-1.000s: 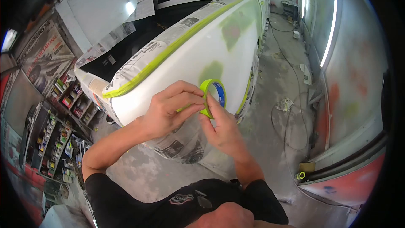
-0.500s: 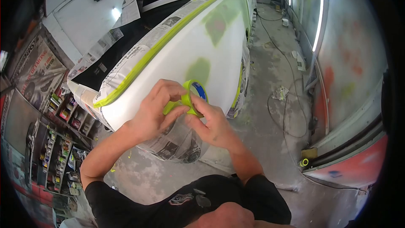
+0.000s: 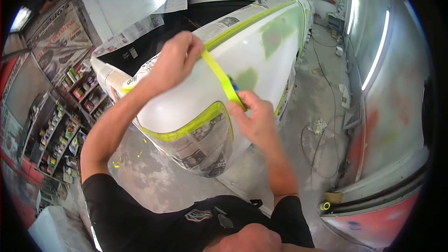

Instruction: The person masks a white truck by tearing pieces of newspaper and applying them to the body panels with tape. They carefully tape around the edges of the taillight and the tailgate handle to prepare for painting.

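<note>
My left hand [image 3: 175, 61] pinches the free end of a yellow-green masking tape strip [image 3: 216, 70], over the upper edge of a white car fender [image 3: 179, 107]. The strip runs taut down to the tape roll [image 3: 234, 84], whose blue core shows a little. My right hand [image 3: 255, 117] grips that roll in front of the fender, mostly hiding it. Green patches [image 3: 246, 80] mark the fender's side. Newspaper [image 3: 200, 144] edged with the same tape covers the front corner.
Shelves of cans and bottles [image 3: 56, 135] stand at left. A cable [image 3: 313, 154] lies on the concrete floor at right. Another tape roll [image 3: 325, 206] sits by the red-marked panel [image 3: 373, 219]. Tape scraps [image 3: 116, 164] lie on the floor at left.
My hands have moved apart, the left up and the right down to the right. A length of tape has been pulled off the roll between them. The view has shifted.
</note>
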Action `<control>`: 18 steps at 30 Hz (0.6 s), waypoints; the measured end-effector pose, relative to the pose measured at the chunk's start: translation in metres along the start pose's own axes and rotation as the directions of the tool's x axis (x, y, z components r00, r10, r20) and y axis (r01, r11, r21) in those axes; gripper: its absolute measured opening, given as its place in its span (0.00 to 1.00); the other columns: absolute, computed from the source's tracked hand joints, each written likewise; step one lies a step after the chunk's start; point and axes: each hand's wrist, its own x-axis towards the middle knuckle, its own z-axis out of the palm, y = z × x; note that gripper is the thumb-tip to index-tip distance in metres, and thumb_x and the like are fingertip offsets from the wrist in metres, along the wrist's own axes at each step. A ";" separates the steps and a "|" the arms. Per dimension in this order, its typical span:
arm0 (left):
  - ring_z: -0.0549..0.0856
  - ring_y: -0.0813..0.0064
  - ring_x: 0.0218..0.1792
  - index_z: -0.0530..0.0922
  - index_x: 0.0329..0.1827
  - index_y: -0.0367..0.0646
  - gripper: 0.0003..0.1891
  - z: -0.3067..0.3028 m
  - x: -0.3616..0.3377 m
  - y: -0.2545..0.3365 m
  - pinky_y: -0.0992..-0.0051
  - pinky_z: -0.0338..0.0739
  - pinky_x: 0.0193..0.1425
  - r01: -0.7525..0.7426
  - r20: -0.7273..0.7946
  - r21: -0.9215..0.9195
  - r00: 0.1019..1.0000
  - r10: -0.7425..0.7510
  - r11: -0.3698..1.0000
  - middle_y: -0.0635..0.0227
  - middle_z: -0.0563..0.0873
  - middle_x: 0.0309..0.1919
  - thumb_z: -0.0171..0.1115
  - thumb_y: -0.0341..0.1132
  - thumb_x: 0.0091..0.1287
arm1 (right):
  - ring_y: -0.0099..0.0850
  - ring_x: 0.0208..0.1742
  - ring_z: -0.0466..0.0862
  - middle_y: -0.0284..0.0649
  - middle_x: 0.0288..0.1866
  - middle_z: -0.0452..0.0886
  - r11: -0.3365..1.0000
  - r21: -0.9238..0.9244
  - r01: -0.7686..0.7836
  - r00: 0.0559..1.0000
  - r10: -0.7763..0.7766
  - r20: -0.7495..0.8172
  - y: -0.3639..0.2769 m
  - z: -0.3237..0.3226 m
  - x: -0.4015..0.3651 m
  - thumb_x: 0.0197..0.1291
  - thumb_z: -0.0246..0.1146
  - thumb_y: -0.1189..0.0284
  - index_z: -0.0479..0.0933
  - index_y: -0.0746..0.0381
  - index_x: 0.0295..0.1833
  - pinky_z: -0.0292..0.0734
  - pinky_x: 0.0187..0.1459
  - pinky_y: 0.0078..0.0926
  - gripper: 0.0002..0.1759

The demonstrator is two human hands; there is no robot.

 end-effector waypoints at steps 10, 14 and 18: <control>0.88 0.48 0.36 0.83 0.40 0.31 0.14 -0.013 0.064 -0.144 0.58 0.80 0.45 0.242 -0.082 0.326 0.970 -0.228 0.914 0.45 0.88 0.32 0.63 0.38 0.72 | 0.20 0.30 0.81 0.35 0.28 0.84 0.955 0.281 -0.096 0.995 0.096 0.013 0.012 -0.046 0.060 0.70 0.64 0.71 0.80 0.68 0.43 0.75 0.37 0.19 0.09; 0.88 0.49 0.37 0.85 0.40 0.31 0.15 -0.008 0.068 -0.146 0.58 0.81 0.46 0.308 -0.006 0.303 0.947 -0.322 0.902 0.46 0.88 0.32 0.64 0.39 0.70 | 0.19 0.27 0.79 0.34 0.27 0.82 0.943 0.317 -0.103 0.993 0.118 -0.028 0.014 -0.047 0.063 0.71 0.63 0.71 0.79 0.69 0.43 0.73 0.34 0.18 0.10; 0.89 0.51 0.37 0.87 0.40 0.31 0.16 -0.008 0.068 -0.140 0.59 0.81 0.47 0.343 0.053 0.311 0.925 -0.376 0.886 0.46 0.88 0.33 0.64 0.39 0.70 | 0.19 0.27 0.79 0.34 0.27 0.82 0.938 0.313 -0.147 0.985 0.167 -0.038 0.017 -0.048 0.061 0.70 0.64 0.71 0.79 0.69 0.43 0.74 0.34 0.18 0.09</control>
